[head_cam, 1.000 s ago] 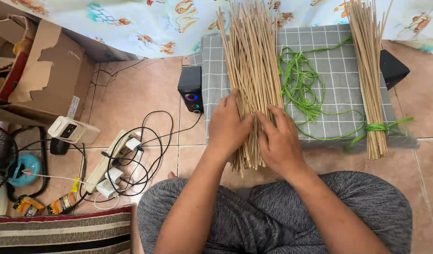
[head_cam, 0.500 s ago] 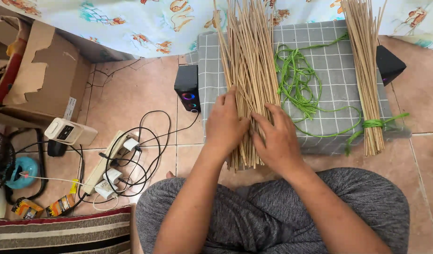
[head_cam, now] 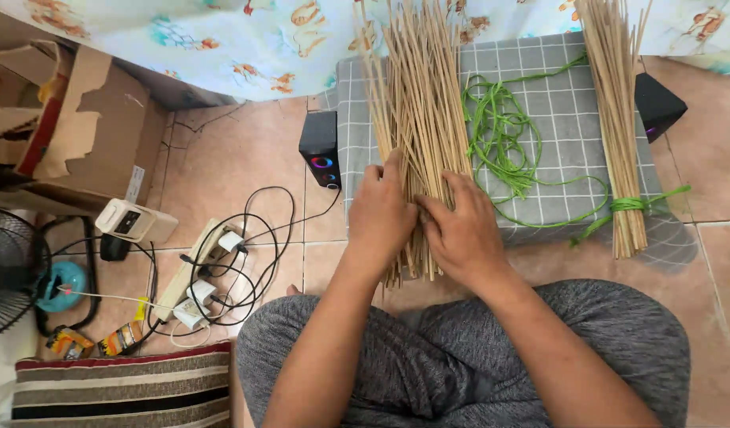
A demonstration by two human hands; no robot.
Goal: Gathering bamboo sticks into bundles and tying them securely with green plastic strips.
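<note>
Sticks (head_cam: 416, 95) lie loose in a pale bundle on the grey checked cushion (head_cam: 555, 103). Our left hand (head_cam: 381, 214) and right hand (head_cam: 458, 230) press together on their near ends, fingers curled around some. Green cord (head_cam: 500, 139) and a tied bundle (head_cam: 622, 119) lie beside.

A grey checked cushion (head_cam: 555, 119) carries loose sticks (head_cam: 416, 95) at 11 o'clock, green cord (head_cam: 500, 135) at centre, a tied stick bundle (head_cam: 619, 119) at 3 o'clock
</note>
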